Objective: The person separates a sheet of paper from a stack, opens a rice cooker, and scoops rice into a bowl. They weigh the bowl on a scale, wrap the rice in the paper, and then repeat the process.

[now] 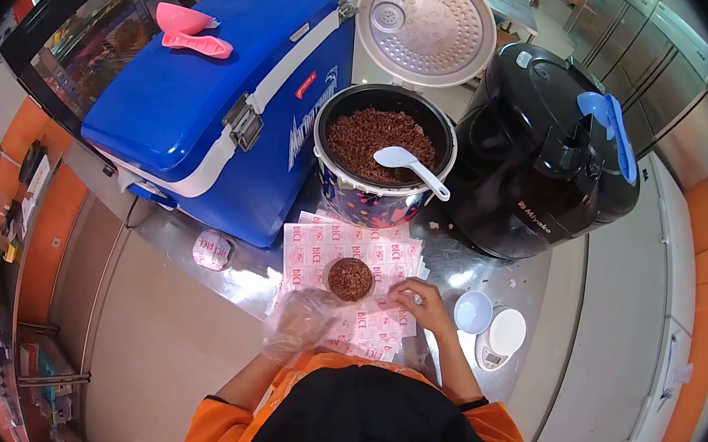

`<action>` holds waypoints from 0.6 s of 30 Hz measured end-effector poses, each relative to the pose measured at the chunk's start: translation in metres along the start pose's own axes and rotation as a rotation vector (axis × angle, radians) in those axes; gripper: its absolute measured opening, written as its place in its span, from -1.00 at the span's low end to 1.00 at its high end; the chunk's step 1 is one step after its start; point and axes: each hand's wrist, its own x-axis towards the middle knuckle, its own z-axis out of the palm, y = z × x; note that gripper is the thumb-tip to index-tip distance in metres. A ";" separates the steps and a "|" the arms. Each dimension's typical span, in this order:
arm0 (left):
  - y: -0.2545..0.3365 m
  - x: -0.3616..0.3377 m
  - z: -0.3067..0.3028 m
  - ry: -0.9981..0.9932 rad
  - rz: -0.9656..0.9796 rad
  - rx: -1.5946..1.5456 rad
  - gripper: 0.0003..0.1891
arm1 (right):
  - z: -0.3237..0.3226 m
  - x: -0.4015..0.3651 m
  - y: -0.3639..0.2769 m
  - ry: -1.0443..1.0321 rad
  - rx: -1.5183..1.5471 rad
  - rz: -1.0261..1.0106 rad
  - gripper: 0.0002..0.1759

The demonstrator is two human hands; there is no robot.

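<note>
A round mound of brown-red rice (pixel 350 279) lies on a stack of printed wrapping papers (pixel 308 251). My left hand (pixel 300 323), in a clear plastic glove, is over the papers' lower left part, just below the rice; its fingers are blurred under the plastic. My right hand (pixel 420 301) is bare and rests at the papers' right side, its fingertips pinched together near the paper; whether they grip a sheet is too small to tell. Behind the papers stands an open rice cooker (pixel 365 201) of brown-red rice, with a white spoon (pixel 407 166) lying in it.
A blue cooler box (pixel 214 77) bearing pink scoops (pixel 193 31) stands left. At right are a black Miyako cooker (pixel 513 186) with a blue scoop (pixel 611 119), a small bowl (pixel 473 312) and a white scale (pixel 505 332). One wrapped packet (pixel 212 250) sits left of the papers.
</note>
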 end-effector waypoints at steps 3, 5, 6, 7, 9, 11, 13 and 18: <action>-0.060 -0.027 0.007 -0.119 -0.118 -0.197 -0.81 | 0.011 0.005 0.032 0.134 0.347 0.096 -0.90; -0.069 -0.029 0.002 -0.143 -0.444 -0.580 -0.85 | 0.016 0.007 0.045 0.201 0.461 0.130 -0.90; -0.057 -0.022 -0.017 -0.087 -0.713 -0.844 -0.88 | 0.017 0.009 0.042 0.223 0.463 0.114 -0.90; -0.051 -0.019 -0.028 -0.020 -0.980 -1.106 -0.90 | 0.018 0.012 0.039 0.245 0.463 0.097 -0.90; -0.082 -0.038 0.029 0.102 -1.074 -1.649 -0.91 | 0.020 0.020 0.037 0.302 0.441 0.082 -0.88; -0.075 -0.043 0.047 0.306 -0.992 -1.524 -0.87 | 0.024 0.025 0.042 0.377 0.396 0.095 -0.85; -0.078 -0.045 0.065 0.229 -0.970 -1.115 -0.86 | 0.027 0.027 0.040 0.441 0.186 0.210 -0.81; -0.035 -0.024 0.026 0.526 -0.653 -0.009 -0.81 | 0.036 0.033 0.040 0.568 -0.013 0.194 -0.72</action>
